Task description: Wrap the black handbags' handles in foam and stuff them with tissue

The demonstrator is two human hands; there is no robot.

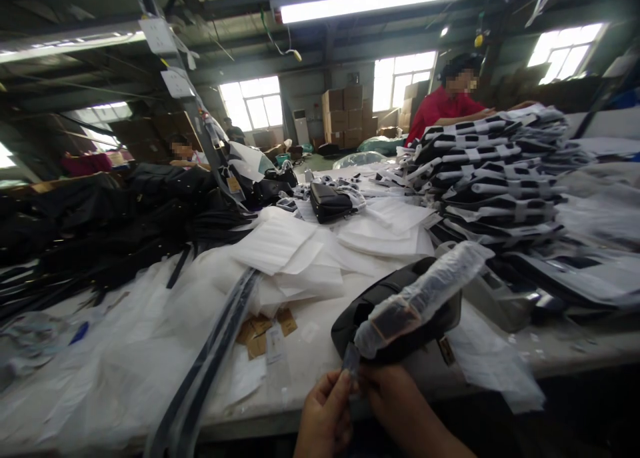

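Note:
A black bag (pixel 345 315) lies at the table's front edge, with a long roll wrapped in clear plastic (pixel 430 291) slanting across its top. My left hand (pixel 326 415) is closed, thumb and finger pinching a small translucent plastic strip (pixel 351 358) by the roll's near end. Close beside it, my right hand (pixel 397 398) curls in at the bag's near edge; its fingertips are partly hidden, and what they grip cannot be made out. A dark tag (pixel 446 351) hangs at the bag's right side.
White foam sheets (pixel 275 239) spread over the mid-table. Brown tags (pixel 257 335) and black straps in plastic (pixel 215 351) lie to the left, near piled black bags (pixel 165 198). A stack of wrapped bags (pixel 495 171) rises at right, with a person in red (pixel 430 111) behind.

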